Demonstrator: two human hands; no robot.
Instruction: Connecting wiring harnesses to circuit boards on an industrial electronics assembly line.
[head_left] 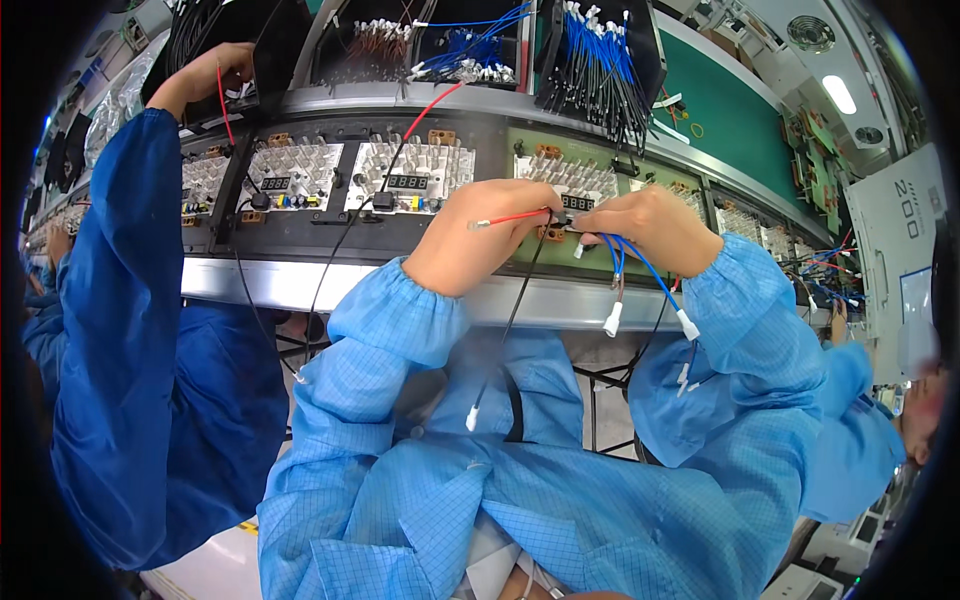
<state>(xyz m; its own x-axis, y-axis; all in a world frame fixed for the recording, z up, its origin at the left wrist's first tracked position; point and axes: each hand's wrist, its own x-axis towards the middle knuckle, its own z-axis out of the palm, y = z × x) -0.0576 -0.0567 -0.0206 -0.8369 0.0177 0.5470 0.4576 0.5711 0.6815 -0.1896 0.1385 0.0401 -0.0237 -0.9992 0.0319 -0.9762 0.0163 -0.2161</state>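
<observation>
Over a green-based circuit board with a digit display, my two hands meet in pinches. My left hand is closed on a wire lead: its red wire sticks out leftward with a bare metal end, and a black wire hangs down to a white connector. Closed too, my right hand grips a bunch of blue wires, whose white connectors dangle below the board. Between the fingertips a small dark part shows; its exact seating is hidden by my fingers.
Black bins hold blue wires and other leads behind the line. More circuit boards sit along the rail. A co-worker's dark blue sleeve reaches in at left; another person in light blue is at right.
</observation>
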